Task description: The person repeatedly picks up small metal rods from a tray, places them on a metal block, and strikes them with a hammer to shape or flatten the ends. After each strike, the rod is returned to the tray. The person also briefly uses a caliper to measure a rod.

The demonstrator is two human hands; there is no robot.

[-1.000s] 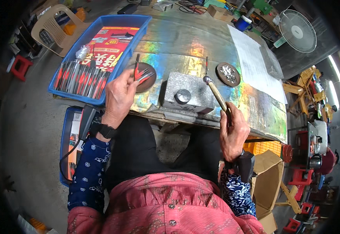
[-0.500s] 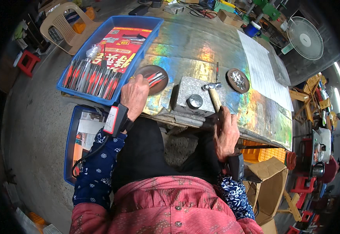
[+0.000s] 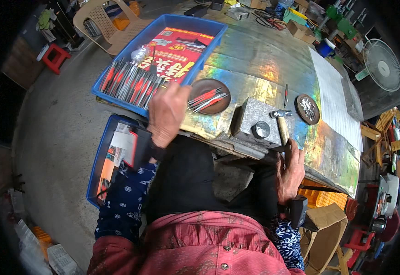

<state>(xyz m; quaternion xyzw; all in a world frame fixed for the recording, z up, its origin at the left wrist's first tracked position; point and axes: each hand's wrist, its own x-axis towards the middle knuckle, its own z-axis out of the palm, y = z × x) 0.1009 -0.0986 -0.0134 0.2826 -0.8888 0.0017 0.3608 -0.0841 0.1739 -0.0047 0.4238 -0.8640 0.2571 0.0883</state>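
At my left hand [image 3: 169, 115], the raised wall of the blue tray [image 3: 117, 101] stops any low move left, and the left dish [image 3: 202, 87] sits close on the right. Between that dish and the metal block [image 3: 254, 112] I have a narrow strip of bare tabletop [image 3: 250, 55] to pass along. A dark round knob [image 3: 261, 130] and the hammer [image 3: 281, 123] obstruct the block's top. Beyond it, the far middle lies open; right, the second dish [image 3: 312, 121] stands in the way.
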